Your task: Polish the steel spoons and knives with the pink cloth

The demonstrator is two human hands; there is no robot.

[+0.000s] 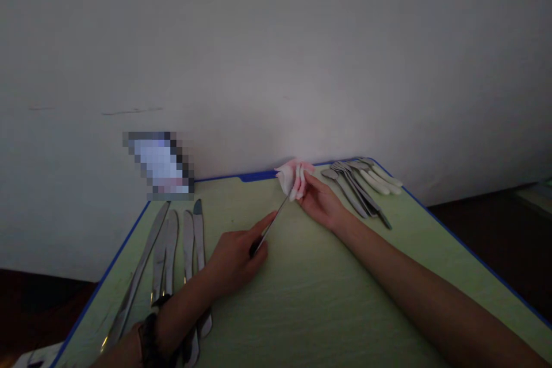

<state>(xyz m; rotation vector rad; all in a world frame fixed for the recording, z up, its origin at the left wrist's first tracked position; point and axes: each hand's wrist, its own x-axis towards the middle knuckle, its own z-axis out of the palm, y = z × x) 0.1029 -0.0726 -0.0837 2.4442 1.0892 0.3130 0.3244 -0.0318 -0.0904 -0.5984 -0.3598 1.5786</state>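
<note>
My left hand [230, 259] is closed around the dark handle of a table knife [275, 220]. Its thin metal blade, seen nearly edge-on, slants up and away to the right. At the far end of the blade, a crumpled pink and white cloth [285, 178] is gripped between the fingers and thumb of my right hand [321, 204]. The cloth meets the blade's tip and hides it. Left of my left forearm, several metal knives [171, 247] lie side by side, partly covered by the arm. Several spoons [351, 195] are piled just beyond my right hand.
A green table [310, 305] with a blue edge stands against a grey wall [276, 57]. At its back left corner a blurred-out device [157, 161] leans by the wall. White-handled utensils [379, 181] lie at the back right, near the edge.
</note>
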